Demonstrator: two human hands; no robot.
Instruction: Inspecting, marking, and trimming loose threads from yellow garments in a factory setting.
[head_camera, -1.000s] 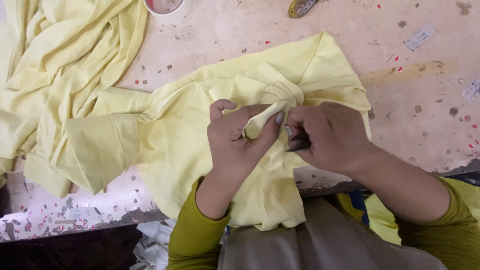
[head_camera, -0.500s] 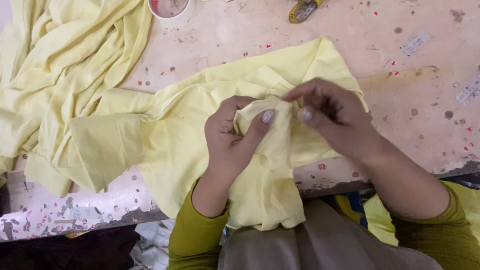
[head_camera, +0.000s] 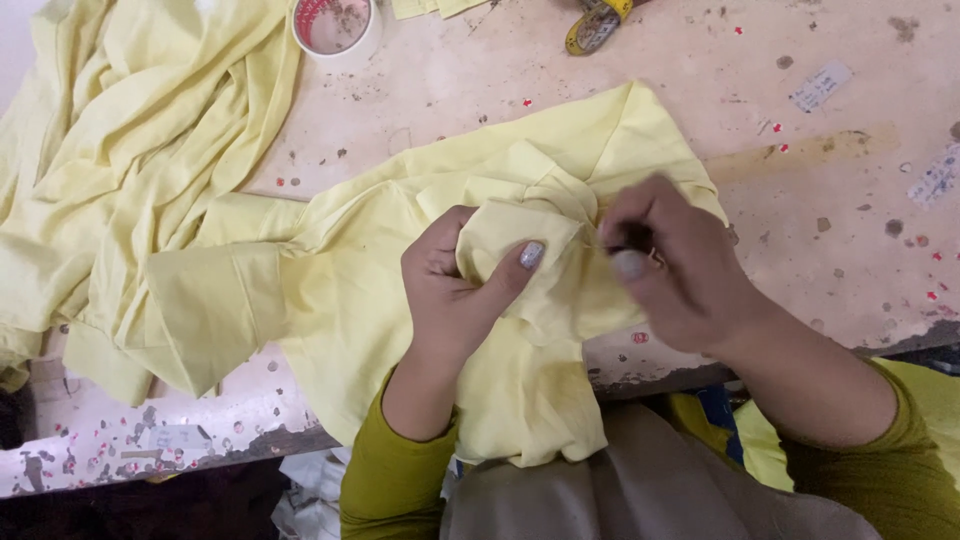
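Worn pinkish worktable (head_camera: 480, 90) (paint chipped, speckled), evenly lit; dark floor below.

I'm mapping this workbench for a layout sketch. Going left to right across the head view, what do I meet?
Heap of yellow fabric → round white container → left hand pinching the yellow garment → right hand → paper scrap.
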